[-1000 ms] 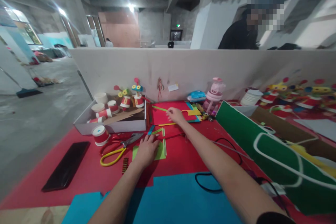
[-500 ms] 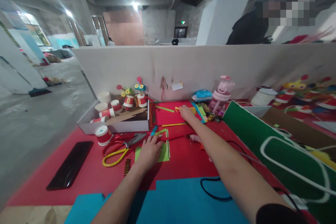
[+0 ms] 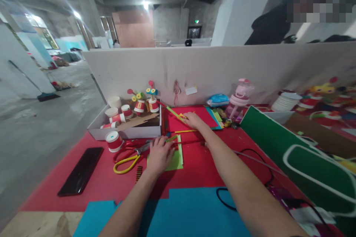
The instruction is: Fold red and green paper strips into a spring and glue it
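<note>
My right hand (image 3: 193, 120) reaches over the red paper sheet (image 3: 204, 113), its fingers pinched at the near end of a green paper strip (image 3: 172, 111). Some yellow paper (image 3: 182, 116) shows at the same fingertips; whether it is gripped too, I cannot tell. My left hand (image 3: 161, 155) lies palm down with fingers stretched out, over part of the light green paper (image 3: 175, 161) and by the blades of the yellow-handled scissors (image 3: 126, 164). A folded paper spring (image 3: 139, 173) lies beside the left wrist. The right forearm hides most of the glue gun.
A white box (image 3: 139, 132) holds paper cups and spring-necked cup figures; another cup (image 3: 114, 140) stands before it. A black phone (image 3: 81, 170) lies left, blue paper (image 3: 194, 211) in front. Right are a pink bottle (image 3: 239, 98), cables and a green box (image 3: 278, 148). A person stands beyond the partition.
My right hand has shifted left across the red sheet to the green strip, which now lies at a steeper slant. My left hand has moved slightly towards the scissors. The view has shifted a little.
</note>
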A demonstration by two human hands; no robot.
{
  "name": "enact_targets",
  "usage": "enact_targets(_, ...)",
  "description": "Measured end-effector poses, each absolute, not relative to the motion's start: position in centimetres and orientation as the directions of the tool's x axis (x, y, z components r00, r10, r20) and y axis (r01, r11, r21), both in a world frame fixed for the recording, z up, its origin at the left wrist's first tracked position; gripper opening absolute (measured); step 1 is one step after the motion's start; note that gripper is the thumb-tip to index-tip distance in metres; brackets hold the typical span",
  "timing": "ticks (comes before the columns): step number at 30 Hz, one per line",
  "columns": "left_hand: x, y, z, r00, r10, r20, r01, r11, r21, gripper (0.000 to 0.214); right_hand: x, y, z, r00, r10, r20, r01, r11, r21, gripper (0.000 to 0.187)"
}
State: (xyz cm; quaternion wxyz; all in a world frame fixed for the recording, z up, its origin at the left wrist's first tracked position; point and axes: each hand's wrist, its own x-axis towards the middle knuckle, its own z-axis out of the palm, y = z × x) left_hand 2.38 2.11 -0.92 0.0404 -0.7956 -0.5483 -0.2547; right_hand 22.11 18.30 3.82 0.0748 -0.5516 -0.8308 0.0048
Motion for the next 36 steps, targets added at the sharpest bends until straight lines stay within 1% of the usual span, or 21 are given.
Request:
enact_targets(1, 2.1, 2.1, -0.7, 0.214, 0.817, 0.535, 0.89, -0.389, 0.239, 0.025, 22.4, 17.0, 4.7, -0.47, 0.88, 0.074, 0.878, 0.474, -0.066, 0.025)
enact_targets(3, 1.6, 2.1, 0.0, 0.099, 0.71, 0.697, 0.878, -0.392, 0.275, 0.026, 22.4, 13.9, 6.2, -0.6, 0.798, 0.052, 0.797, 0.602, -0.039, 0.022)
enact_targets(5, 1.0, 1.8, 0.7, 0.028, 0.595, 0.803, 0.861, -0.422, 0.282, 0.028, 21.3, 10.6, 6.6, -0.665, 0.743, 0.078, 0.743, 0.668, -0.034, 0.02)
enact_targets(6, 0.7, 1.6, 1.1, 0.028, 0.558, 0.83, 0.85, -0.45, 0.274, 0.028, 20.3, 9.0, 6.3, -0.692, 0.716, 0.084, 0.716, 0.697, -0.045, 0.02)
enact_targets(8, 0.4, 1.3, 1.8, 0.123, 0.552, 0.825, 0.807, -0.54, 0.241, 0.027, 18.0, 6.2, 4.9, -0.797, 0.602, 0.052, 0.598, 0.798, -0.076, 0.018)
enact_targets(10, 0.3, 1.2, 2.1, 0.314, 0.61, 0.727, 0.732, -0.643, 0.224, 0.028, 15.9, 4.3, 3.0, -0.885, 0.463, 0.053, 0.458, 0.885, -0.08, 0.021)
enact_targets(12, 0.4, 1.5, 2.0, 0.469, 0.669, 0.577, 0.672, -0.694, 0.258, 0.033, 14.9, 3.3, 1.5, -0.87, 0.488, 0.066, 0.482, 0.872, -0.088, 0.025)
enact_targets(13, 0.5, 1.7, 1.7, 0.501, 0.699, 0.511, 0.662, -0.69, 0.293, 0.036, 15.0, 3.3, 1.1, -0.853, 0.519, 0.06, 0.512, 0.853, -0.1, 0.025)
enact_targets(15, 0.6, 2.3, 0.9, 0.482, 0.765, 0.427, 0.675, -0.635, 0.376, 0.041, 16.1, 3.9, 1.1, -0.829, 0.558, 0.05, 0.545, 0.824, -0.155, 0.025)
enact_targets(16, 0.7, 2.6, 0.4, 0.452, 0.797, 0.402, 0.688, -0.598, 0.411, 0.043, 17.1, 4.6, 1.4, -0.836, 0.546, 0.058, 0.526, 0.827, -0.199, 0.027)
enact_targets(17, 0.8, 2.8, 0.0, 0.426, 0.819, 0.385, 0.703, -0.567, 0.43, 0.044, 18.3, 5.6, 1.8, -0.846, 0.527, 0.081, 0.494, 0.832, -0.253, 0.03)
enact_targets(18, 0.9, 3.0, -0.4, 0.411, 0.831, 0.376, 0.717, -0.549, 0.43, 0.045, 19.5, 6.8, 2.3, -0.834, 0.543, 0.095, 0.497, 0.816, -0.296, 0.035)
enact_targets(19, 1.0, 3.1, -0.7, 0.412, 0.832, 0.371, 0.731, -0.545, 0.41, 0.044, 20.8, 8.1, 2.8, -0.771, 0.623, 0.127, 0.565, 0.763, -0.314, 0.039)
enact_targets(20, 1.1, 3.2, -0.9, 0.429, 0.824, 0.369, 0.741, -0.555, 0.378, 0.043, 22.0, 9.6, 3.1, -0.68, 0.717, 0.155, 0.662, 0.691, -0.292, 0.039)
enact_targets(22, 1.2, 3.2, -1.2, 0.486, 0.798, 0.355, 0.745, -0.591, 0.308, 0.04, 24.0, 12.5, 3.5, -0.5, 0.85, 0.167, 0.837, 0.524, -0.158, 0.038)
enact_targets(24, 1.3, 3.2, -1.5, 0.523, 0.782, 0.337, 0.745, -0.612, 0.265, 0.036, 25.3, 15.0, 3.3, -0.432, 0.895, 0.109, 0.9, 0.436, -0.016, 0.046)
enact_targets(27, 1.3, 3.2, -1.7, 0.531, 0.784, 0.321, 0.75, -0.612, 0.253, 0.029, 25.9, 17.1, 2.3, -0.439, 0.899, 0.012, 0.893, 0.434, 0.117, 0.052)
enact_targets(29, 1.3, 3.2, -1.8, 0.53, 0.787, 0.315, 0.752, -0.609, 0.254, 0.026, 25.7, 17.6, 1.5, -0.442, 0.897, -0.012, 0.888, 0.439, 0.135, 0.047)
enact_targets(31, 1.2, 3.2, -1.8, 0.534, 0.787, 0.31, 0.752, -0.61, 0.251, 0.024, 25.3, 17.8, 0.8, -0.429, 0.903, -0.002, 0.897, 0.427, 0.112, 0.038)
enact_targets(33, 1.1, 3.2, -1.8, 0.537, 0.784, 0.31, 0.752, -0.612, 0.246, 0.023, 25.1, 18.1, 0.3, -0.41, 0.912, 0.033, 0.911, 0.407, 0.074, 0.031)
enact_targets(36, 1.1, 3.1, -1.7, 0.54, 0.783, 0.308, 0.752, -0.613, 0.241, 0.021, 25.2, 18.8, 0.1, -0.35, 0.932, 0.098, 0.936, 0.35, 0.014, 0.029)
